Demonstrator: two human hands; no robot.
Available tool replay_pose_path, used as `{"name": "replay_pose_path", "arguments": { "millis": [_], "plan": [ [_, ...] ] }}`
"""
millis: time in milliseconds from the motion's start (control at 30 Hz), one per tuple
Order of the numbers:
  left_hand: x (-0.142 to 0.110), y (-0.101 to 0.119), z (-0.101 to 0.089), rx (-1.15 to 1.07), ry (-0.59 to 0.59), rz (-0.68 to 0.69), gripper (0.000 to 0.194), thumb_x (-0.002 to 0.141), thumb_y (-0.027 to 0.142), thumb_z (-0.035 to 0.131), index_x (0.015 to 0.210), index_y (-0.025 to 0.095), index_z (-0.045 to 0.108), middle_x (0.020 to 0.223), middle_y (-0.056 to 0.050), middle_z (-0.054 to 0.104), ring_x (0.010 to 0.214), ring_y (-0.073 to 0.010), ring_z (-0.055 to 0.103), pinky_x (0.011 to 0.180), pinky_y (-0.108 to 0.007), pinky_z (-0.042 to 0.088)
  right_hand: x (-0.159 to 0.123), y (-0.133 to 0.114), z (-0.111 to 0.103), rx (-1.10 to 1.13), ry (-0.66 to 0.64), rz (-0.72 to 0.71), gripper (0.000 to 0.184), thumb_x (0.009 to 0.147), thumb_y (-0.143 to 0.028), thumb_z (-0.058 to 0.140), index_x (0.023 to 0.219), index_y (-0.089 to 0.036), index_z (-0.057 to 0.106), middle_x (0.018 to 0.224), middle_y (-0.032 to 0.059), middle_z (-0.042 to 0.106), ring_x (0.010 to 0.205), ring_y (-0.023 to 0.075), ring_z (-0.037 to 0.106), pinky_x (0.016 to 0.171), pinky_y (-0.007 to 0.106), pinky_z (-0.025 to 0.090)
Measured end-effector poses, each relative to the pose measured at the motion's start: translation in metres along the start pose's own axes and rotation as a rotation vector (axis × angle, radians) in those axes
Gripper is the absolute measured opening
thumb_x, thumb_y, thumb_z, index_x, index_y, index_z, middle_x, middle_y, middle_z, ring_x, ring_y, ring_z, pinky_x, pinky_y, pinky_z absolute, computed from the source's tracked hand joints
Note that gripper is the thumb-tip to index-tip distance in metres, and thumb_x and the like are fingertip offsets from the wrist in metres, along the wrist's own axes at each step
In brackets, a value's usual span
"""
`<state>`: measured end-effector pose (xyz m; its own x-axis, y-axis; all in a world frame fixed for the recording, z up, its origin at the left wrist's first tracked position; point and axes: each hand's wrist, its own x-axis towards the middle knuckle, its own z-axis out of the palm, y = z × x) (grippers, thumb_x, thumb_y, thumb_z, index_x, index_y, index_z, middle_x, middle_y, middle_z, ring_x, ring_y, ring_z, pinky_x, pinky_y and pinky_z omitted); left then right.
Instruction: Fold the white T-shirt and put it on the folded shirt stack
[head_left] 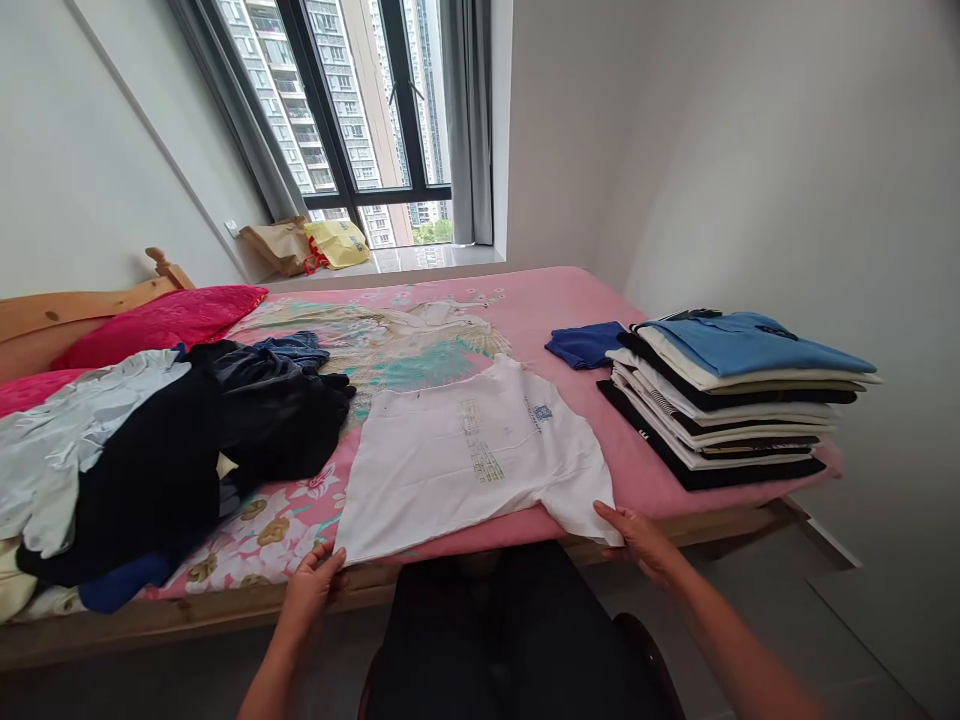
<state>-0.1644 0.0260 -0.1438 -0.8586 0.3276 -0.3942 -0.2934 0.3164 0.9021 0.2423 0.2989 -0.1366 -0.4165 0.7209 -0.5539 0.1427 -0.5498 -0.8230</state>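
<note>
A white T-shirt (pixel 465 455) with a small blue chest logo lies spread flat on the pink floral bed sheet (pixel 555 295), its hem at the near bed edge. My left hand (pixel 311 580) pinches the shirt's near left corner. My right hand (pixel 637 535) grips the near right corner by the sleeve. Both hands are closed on the fabric at the bed's wooden edge.
A stack of folded shirts (pixel 731 400) topped by a blue one sits at the right, a folded dark blue garment (pixel 585 345) behind it. A heap of dark and pale unfolded clothes (pixel 150 450) covers the left. Red pillows (pixel 161 320) and bags (pixel 307 245) lie beyond.
</note>
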Motion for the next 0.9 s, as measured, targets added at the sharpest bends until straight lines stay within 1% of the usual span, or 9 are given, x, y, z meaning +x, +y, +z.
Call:
{"name": "replay_pose_path", "arguments": {
  "millis": [200, 300, 400, 467, 567, 667, 733, 800, 900],
  "plan": [
    [0.0, 0.01, -0.001, -0.126, -0.068, -0.018, 0.048, 0.06, 0.029, 0.069, 0.105, 0.02, 0.052, 0.052, 0.008, 0.051, 0.039, -0.0071, 0.047, 0.04, -0.018, 0.037, -0.002, -0.026, 0.006, 0.215, -0.006, 0.018, 0.017, 0.078, -0.033, 0.062, 0.081, -0.018, 0.054, 0.071, 0.001, 0.065, 0.059, 0.0116, 0.061, 0.054, 0.023, 0.052],
    [0.005, 0.001, -0.005, -0.058, -0.043, -0.027, 0.053, 0.058, 0.032, 0.071, 0.106, 0.019, 0.052, 0.048, 0.009, 0.049, 0.038, -0.0074, 0.045, 0.04, -0.018, 0.037, 0.003, -0.01, -0.004, -0.022, 0.017, 0.073, 0.02, 0.079, -0.036, 0.059, 0.082, -0.017, 0.054, 0.069, 0.0028, 0.064, 0.056, 0.0138, 0.061, 0.051, 0.026, 0.05],
    [0.009, -0.009, -0.009, 0.032, -0.05, -0.01, 0.056, 0.055, 0.034, 0.072, 0.105, 0.017, 0.052, 0.046, 0.009, 0.048, 0.038, -0.0082, 0.045, 0.04, -0.018, 0.036, 0.009, 0.006, -0.019, -0.374, 0.14, 0.067, 0.02, 0.078, -0.036, 0.056, 0.081, -0.016, 0.054, 0.071, 0.0054, 0.063, 0.059, 0.0188, 0.062, 0.053, 0.031, 0.05],
    [0.01, -0.013, -0.011, 0.06, -0.074, 0.011, 0.057, 0.054, 0.034, 0.072, 0.105, 0.016, 0.052, 0.048, 0.008, 0.05, 0.038, -0.0084, 0.046, 0.039, -0.018, 0.034, 0.007, 0.007, -0.024, -0.521, 0.288, -0.068, 0.018, 0.076, -0.032, 0.056, 0.084, -0.016, 0.054, 0.079, 0.0066, 0.062, 0.069, 0.0208, 0.062, 0.06, 0.034, 0.05],
    [0.012, -0.014, -0.01, 0.062, -0.086, 0.022, 0.056, 0.054, 0.031, 0.072, 0.104, 0.016, 0.051, 0.05, 0.007, 0.052, 0.038, -0.0085, 0.046, 0.038, -0.018, 0.033, -0.006, 0.0, -0.009, -0.752, 0.425, -0.554, 0.022, 0.076, -0.028, 0.055, 0.095, -0.017, 0.052, 0.091, 0.0077, 0.058, 0.085, 0.0212, 0.057, 0.076, 0.037, 0.048],
    [0.013, -0.015, -0.009, 0.064, -0.068, 0.012, 0.051, 0.057, 0.028, 0.072, 0.103, 0.017, 0.051, 0.052, 0.006, 0.054, 0.041, -0.0095, 0.049, 0.04, -0.018, 0.036, -0.018, -0.001, 0.027, -1.038, 0.179, -0.987, 0.027, 0.077, -0.014, 0.047, 0.103, -0.019, 0.053, 0.103, 0.0086, 0.057, 0.099, 0.0214, 0.053, 0.089, 0.038, 0.044],
    [0.013, -0.015, -0.01, 0.081, -0.062, 0.013, 0.049, 0.059, 0.027, 0.072, 0.103, 0.017, 0.052, 0.053, 0.006, 0.055, 0.043, -0.01, 0.052, 0.042, -0.019, 0.038, -0.016, 0.006, 0.05, -1.207, 0.001, -1.1, 0.046, 0.07, -0.002, 0.043, 0.112, -0.02, 0.051, 0.114, 0.0094, 0.054, 0.111, 0.0224, 0.047, 0.095, 0.039, 0.04],
    [0.01, -0.013, -0.01, 0.094, -0.069, 0.018, 0.048, 0.06, 0.026, 0.072, 0.102, 0.017, 0.052, 0.055, 0.005, 0.057, 0.044, -0.0101, 0.053, 0.043, -0.019, 0.039, -0.007, 0.014, 0.064, -1.326, -0.018, -1.12, 0.058, 0.065, 0.002, 0.042, 0.119, -0.019, 0.05, 0.12, 0.0106, 0.051, 0.114, 0.0242, 0.044, 0.096, 0.041, 0.039],
    [0.004, -0.008, -0.011, 0.084, -0.083, 0.028, 0.046, 0.059, 0.023, 0.074, 0.099, 0.017, 0.052, 0.057, 0.004, 0.057, 0.043, -0.0096, 0.051, 0.041, -0.019, 0.038, 0.007, 0.018, 0.066, -1.36, 0.004, -1.074, 0.044, 0.071, -0.001, 0.044, 0.11, -0.018, 0.054, 0.111, 0.01, 0.054, 0.104, 0.0237, 0.048, 0.089, 0.04, 0.041]
  ]
}}
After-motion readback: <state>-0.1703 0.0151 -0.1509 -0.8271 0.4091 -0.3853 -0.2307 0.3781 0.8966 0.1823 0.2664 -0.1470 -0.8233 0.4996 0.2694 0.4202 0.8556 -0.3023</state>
